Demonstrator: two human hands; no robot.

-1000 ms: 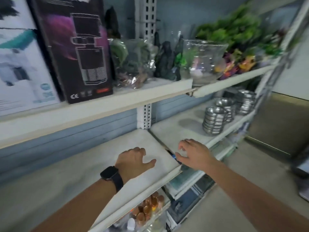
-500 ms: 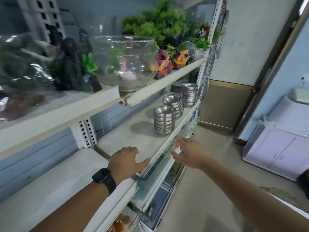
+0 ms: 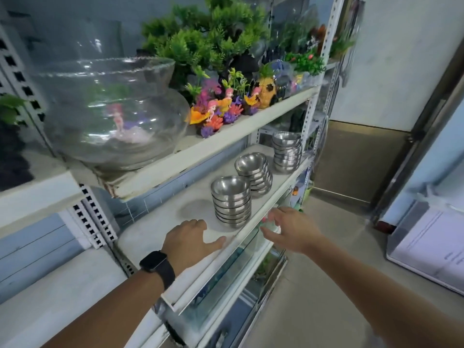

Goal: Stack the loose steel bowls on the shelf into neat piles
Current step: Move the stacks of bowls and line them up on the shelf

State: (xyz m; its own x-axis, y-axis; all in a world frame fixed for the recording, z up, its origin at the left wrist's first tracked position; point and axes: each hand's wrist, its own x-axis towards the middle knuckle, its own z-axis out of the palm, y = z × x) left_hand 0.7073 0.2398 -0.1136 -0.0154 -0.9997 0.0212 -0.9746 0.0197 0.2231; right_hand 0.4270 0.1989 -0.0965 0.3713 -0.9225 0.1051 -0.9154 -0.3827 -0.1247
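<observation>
Three piles of steel bowls stand in a row on the white middle shelf [image 3: 160, 222]: a near pile [image 3: 231, 200], a leaning middle pile [image 3: 254, 173] and a far pile [image 3: 287, 151]. My left hand [image 3: 189, 241], with a black watch on the wrist, hovers palm-down over the shelf just left of the near pile, fingers apart and holding nothing. My right hand [image 3: 291, 228] hangs in front of the shelf's edge, right of the near pile, fingers spread and holding nothing. Neither hand touches a bowl.
On the shelf above sit a large glass fishbowl [image 3: 113, 114], green plastic plants [image 3: 208, 38] and coloured aquarium ornaments [image 3: 226, 109]. Glass tanks [image 3: 241, 259] lie on the lower shelf. A white appliance [image 3: 426, 237] stands on the floor at the right.
The view has swung right along the shelf and closer to the bowl piles. Both hands have travelled right with it and now flank the near pile.
</observation>
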